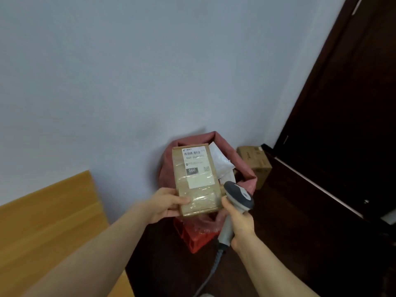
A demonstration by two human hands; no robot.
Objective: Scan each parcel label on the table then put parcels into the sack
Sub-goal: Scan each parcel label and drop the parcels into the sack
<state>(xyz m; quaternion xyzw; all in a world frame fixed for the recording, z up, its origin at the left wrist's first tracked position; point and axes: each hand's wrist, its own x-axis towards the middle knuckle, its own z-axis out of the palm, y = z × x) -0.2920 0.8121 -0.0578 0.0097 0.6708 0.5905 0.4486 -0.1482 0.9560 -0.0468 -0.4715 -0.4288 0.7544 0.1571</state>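
my left hand (166, 205) grips the parcel (196, 180) over the sack (246, 174), right hand (241, 220) grips the scanner (237, 196); sack holds parcels, drop pending

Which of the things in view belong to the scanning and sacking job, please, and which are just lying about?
Job: brown parcel in left hand; scanner in right hand; red sack; white parcels inside it.
Lying about: cardboard box on the floor; red crate; dark door.

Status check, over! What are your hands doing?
Left hand grips brown taped cardboard parcel over red fabric sack. Right hand grips grey handheld scanner. White packets inside sack.
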